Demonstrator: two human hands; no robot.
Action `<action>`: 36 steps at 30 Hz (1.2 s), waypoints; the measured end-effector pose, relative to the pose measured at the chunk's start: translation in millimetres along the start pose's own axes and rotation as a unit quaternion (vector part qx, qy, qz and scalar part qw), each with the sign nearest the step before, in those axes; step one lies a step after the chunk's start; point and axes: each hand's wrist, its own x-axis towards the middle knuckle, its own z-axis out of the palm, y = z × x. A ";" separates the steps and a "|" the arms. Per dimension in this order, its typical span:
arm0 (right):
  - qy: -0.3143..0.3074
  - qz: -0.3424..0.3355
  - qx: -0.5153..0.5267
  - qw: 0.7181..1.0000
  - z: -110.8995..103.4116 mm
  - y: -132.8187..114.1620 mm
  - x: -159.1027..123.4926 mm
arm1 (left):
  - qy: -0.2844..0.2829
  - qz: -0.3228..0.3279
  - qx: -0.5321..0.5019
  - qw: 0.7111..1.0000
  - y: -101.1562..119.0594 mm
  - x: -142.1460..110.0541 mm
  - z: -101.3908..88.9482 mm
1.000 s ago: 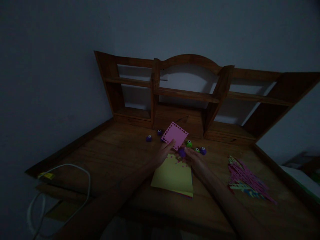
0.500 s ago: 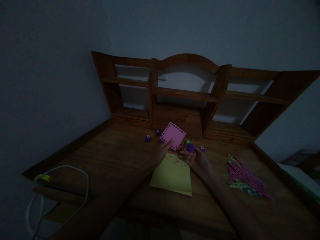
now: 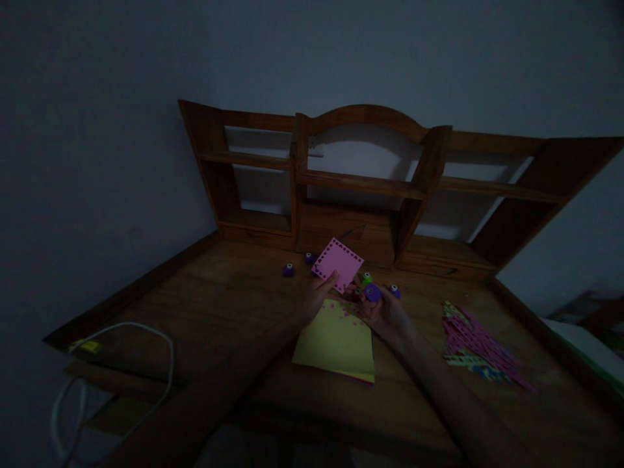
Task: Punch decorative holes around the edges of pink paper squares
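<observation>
A square of pink paper [image 3: 338, 262], with small shapes punched along its edges, is pinched in my left hand [image 3: 319, 296]. My right hand [image 3: 383, 310] has its fingers around a purple craft punch [image 3: 372, 292], just right of the paper and apart from it. Below both hands lies a stack of yellow paper [image 3: 335, 344] with small pink cut-outs scattered near its top. Behind my right hand stand a green punch [image 3: 366, 278] and another purple punch [image 3: 394, 290]. A dark red punch [image 3: 357, 294] is partly hidden by my right fingers.
Two more purple punches, the nearer one [image 3: 288, 270] further left, stand on the wooden desk [image 3: 234, 286]. A pile of pink, yellow and blue paper strips [image 3: 480, 348] lies at right. A wooden shelf unit [image 3: 358, 185] rises behind. A white cable [image 3: 168, 351] loops at left.
My right hand has turned the purple punch slightly, and its fingers have curled in closer around it. My left hand and the pink paper have hardly moved.
</observation>
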 end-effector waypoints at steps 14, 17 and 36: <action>-0.045 -0.218 -0.610 0.760 15.5 -4.9 -14.6 | 0.010 0.028 0.025 0.999 2.4 -0.8 0.0; -0.033 -0.233 -0.620 0.749 11.4 -7.4 -13.6 | 0.017 0.017 0.025 0.999 2.3 -0.4 0.0; 0.067 -0.022 -0.114 0.991 -10.8 -1.4 6.5 | 0.049 0.010 0.019 0.999 4.2 1.7 -2.8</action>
